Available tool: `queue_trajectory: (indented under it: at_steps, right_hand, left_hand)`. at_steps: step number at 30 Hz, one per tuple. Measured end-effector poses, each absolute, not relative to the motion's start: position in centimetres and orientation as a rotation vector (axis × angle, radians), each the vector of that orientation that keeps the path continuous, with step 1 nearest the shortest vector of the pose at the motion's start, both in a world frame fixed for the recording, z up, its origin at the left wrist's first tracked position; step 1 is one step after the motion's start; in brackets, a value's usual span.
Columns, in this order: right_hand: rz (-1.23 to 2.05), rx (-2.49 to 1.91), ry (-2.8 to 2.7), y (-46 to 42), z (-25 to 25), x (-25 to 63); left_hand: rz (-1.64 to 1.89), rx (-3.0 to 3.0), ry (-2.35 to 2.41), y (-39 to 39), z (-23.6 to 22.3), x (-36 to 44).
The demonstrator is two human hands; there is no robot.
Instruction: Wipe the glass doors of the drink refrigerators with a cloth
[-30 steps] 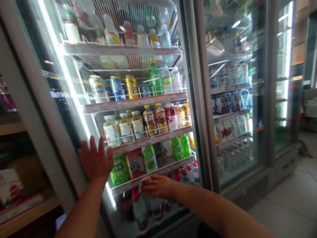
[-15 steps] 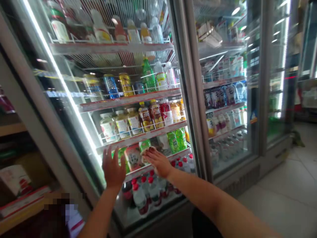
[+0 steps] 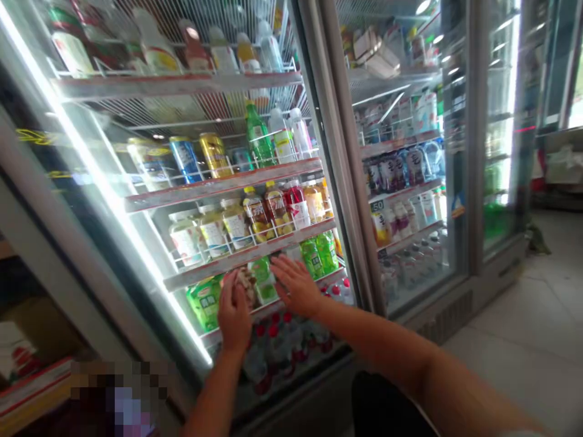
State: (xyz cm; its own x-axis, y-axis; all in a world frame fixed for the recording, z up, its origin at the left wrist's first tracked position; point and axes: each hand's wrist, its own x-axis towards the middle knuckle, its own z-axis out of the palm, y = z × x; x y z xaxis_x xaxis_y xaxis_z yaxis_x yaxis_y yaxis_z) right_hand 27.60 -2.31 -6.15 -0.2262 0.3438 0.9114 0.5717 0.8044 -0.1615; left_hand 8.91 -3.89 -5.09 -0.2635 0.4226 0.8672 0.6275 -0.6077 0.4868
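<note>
Cloth (image 3: pixel 247 285) switches sides: half a second ago it's under your right hand (image 3: pixel 298 288), now it's at your left hand (image 3: pixel 234 315). Your left hand also shifts in, right next to the other one; your right hand is a bit further along the glass door (image 3: pixel 91 203).

Left: fingers bent over the cloth, narrow, holding it against the glass or just off it, can't tell which. Right: fingers stretched out, palm toward the door, wide, nothing seen in it; contact with the glass, can't tell.

Cloth sits between your two hands, nearer the left, in front of the shelf with the green packs. One green pack (image 3: pixel 207 303) shows left of your left hand, another (image 3: pixel 263 280) between your hands, more green packs (image 3: pixel 319 255) beyond your right fingers. Red-capped bottles (image 3: pixel 273 352) stand below, partly behind your wrists, blurry.

Shelf above: row of juice bottles. Next up: blue can (image 3: pixel 184 159), gold can (image 3: pixel 213 155), green bottle (image 3: pixel 259 136). Metal post (image 3: pixel 337 152) is to the right, second glass door (image 3: pixel 401 200) past it. Tiled floor (image 3: pixel 537 346) lower right.
</note>
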Motion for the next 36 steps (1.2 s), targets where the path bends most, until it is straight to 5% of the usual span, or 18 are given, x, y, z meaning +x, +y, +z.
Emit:
queue_trajectory:
  at_steps: [6, 15, 24, 32, 36]
  right_hand:
    - [-0.847, -1.034, -1.671, 4.4, -7.1, 33.8]
    - [-0.969, -0.979, -1.552, 6.1, -8.7, 33.3]
    - [-0.965, -0.962, -1.55, 6.2, -8.9, 33.4]
    - [-0.966, -0.955, -1.553, 6.1, -8.9, 33.6]
    - [-0.95, -0.945, -1.555, 6.1, -9.0, 33.7]
  left_hand:
    - [-1.5, -1.688, -0.912, -1.3, -3.5, 9.4]
    - [-0.94, -1.948, -0.853, 0.7, -16.0, 13.7]
    - [-1.279, -1.703, -0.828, 3.0, -7.6, 15.4]
    - [-0.969, -1.865, -0.889, 1.8, -13.0, 15.5]
    - [-0.998, -1.829, -0.848, 2.6, -10.0, 14.1]
